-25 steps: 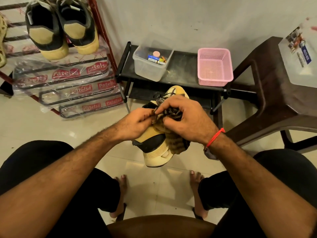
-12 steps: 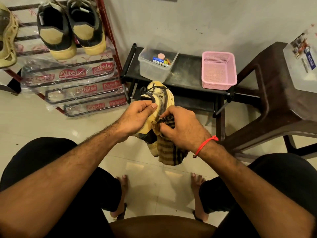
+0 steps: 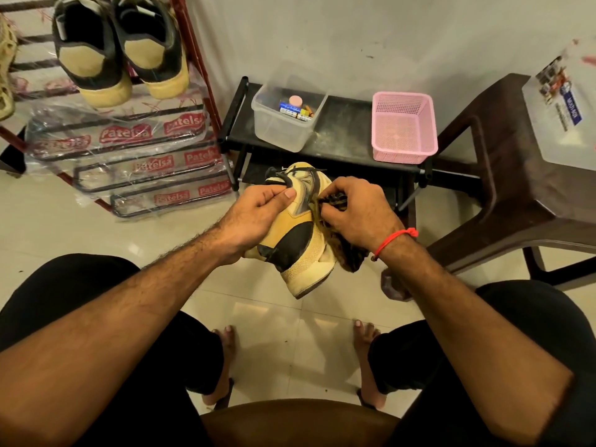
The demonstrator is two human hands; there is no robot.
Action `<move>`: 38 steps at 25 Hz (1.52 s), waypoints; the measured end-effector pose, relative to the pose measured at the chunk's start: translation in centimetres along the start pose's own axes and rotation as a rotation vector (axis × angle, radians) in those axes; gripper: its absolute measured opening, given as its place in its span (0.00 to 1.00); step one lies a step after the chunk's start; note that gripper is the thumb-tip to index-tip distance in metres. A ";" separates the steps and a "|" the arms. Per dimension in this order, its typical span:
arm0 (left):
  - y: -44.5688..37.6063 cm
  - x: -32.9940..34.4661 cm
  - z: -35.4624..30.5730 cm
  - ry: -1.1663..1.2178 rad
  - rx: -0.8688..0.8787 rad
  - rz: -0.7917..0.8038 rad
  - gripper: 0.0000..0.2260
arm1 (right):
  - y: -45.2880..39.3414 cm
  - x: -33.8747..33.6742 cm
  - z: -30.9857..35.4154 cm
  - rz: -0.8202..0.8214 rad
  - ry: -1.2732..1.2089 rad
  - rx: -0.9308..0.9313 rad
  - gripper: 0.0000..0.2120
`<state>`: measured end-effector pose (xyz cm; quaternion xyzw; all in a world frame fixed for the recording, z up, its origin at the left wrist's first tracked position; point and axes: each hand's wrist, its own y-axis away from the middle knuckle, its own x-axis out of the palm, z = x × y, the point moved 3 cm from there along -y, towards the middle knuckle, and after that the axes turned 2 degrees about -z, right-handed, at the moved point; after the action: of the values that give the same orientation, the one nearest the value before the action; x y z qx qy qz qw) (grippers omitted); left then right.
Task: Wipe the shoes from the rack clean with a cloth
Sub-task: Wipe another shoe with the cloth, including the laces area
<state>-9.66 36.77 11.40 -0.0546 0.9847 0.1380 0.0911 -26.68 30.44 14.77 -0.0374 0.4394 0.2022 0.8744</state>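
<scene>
A yellow and black shoe (image 3: 303, 250) is held in the air above the floor, its sole end pointing toward me. My left hand (image 3: 254, 217) grips its left side near the laces. My right hand (image 3: 358, 214) presses a brown striped cloth (image 3: 348, 258) against the shoe's right side, fingers bunched on the cloth. Much of the cloth is hidden under that hand. Two more yellow and black shoes (image 3: 119, 50) rest on the red shoe rack (image 3: 193, 59) at the upper left.
A low black shelf (image 3: 342, 143) ahead carries a clear tub (image 3: 283, 117) of small items and a pink basket (image 3: 403, 127). A brown plastic chair (image 3: 503, 188) with a clear box (image 3: 561, 104) stands right. Plastic-wrapped rack parts (image 3: 135, 162) lean left. My feet rest on pale tiles.
The shoe has been turned in my hands, its sole end swinging back toward me. My right hand with the cloth has shifted up along the shoe's right side.
</scene>
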 end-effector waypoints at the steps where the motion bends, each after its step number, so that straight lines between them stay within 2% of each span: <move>1: 0.0 -0.2 0.2 -0.014 0.002 -0.009 0.17 | 0.7 0.2 0.6 0.059 0.041 -0.064 0.08; 4: -0.1 -0.8 0.7 -0.100 -0.006 -0.013 0.17 | 3.0 0.9 2.6 0.315 0.138 -0.240 0.09; 6: -0.2 -1.1 0.7 -0.102 -0.029 -0.042 0.17 | 3.7 1.0 3.3 0.406 0.094 -0.288 0.07; 8: -0.5 -1.1 0.5 0.033 -0.126 -0.060 0.17 | 3.4 0.8 3.2 0.300 -0.009 -0.259 0.06; 10: -0.7 -0.9 0.2 0.220 -0.229 -0.032 0.16 | 2.5 0.4 2.3 0.077 -0.114 -0.194 0.07; 12: -0.9 -0.7 0.1 0.303 -0.242 -0.026 0.15 | 1.6 0.1 1.1 -0.073 -0.276 -0.092 0.07; 15: -0.8 -0.8 -0.6 0.232 -0.136 0.057 0.18 | 0.6 0.4 -0.2 -0.132 -0.472 0.025 0.07; 18: -0.5 -0.9 -0.8 0.122 -0.140 0.111 0.31 | 0.1 0.4 -0.4 -0.214 -0.570 0.043 0.08; 19: -0.6 -0.9 -0.8 0.151 -0.145 0.089 0.28 | 0.1 0.2 -0.3 -0.219 -0.597 0.025 0.10; 21: -0.5 -0.5 -1.4 0.294 -0.148 0.035 0.15 | 0.3 0.2 0.2 -0.131 -0.485 -0.103 0.20; 23: -0.5 -0.3 -1.7 0.446 -0.174 -0.043 0.12 | 0.8 0.6 1.2 -0.047 -0.162 -0.320 0.31; 25: -0.6 -0.6 -1.5 0.565 -0.219 -0.099 0.19 | 1.5 1.2 1.9 -0.073 -0.003 -0.485 0.32; 27: -0.4 -1.0 -1.4 0.640 -0.272 -0.110 0.26 | 2.3 1.9 2.5 -0.089 0.010 -0.590 0.27; 29: 0.1 -0.8 -1.7 0.675 -0.310 -0.054 0.33 | 3.0 2.7 3.3 -0.080 0.026 -0.680 0.24; 32: 0.6 0.1 -2.3 0.656 -0.267 0.024 0.40 | 1.8 2.4 3.3 -0.130 0.016 -0.630 0.23; 36: 0.7 1.5 -2.9 0.617 -0.221 0.118 0.35 | -0.9 0.5 1.2 -0.249 -0.037 -0.353 0.20; 38: 0.8 1.7 -2.8 0.548 -0.206 0.119 0.34 | 0.3 1.1 1.8 -0.255 -0.050 -0.412 0.20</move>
<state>-11.85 36.58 13.88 -0.0407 0.9549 0.2226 -0.1923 -24.89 31.53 15.00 -0.2653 0.3590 0.1764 0.8773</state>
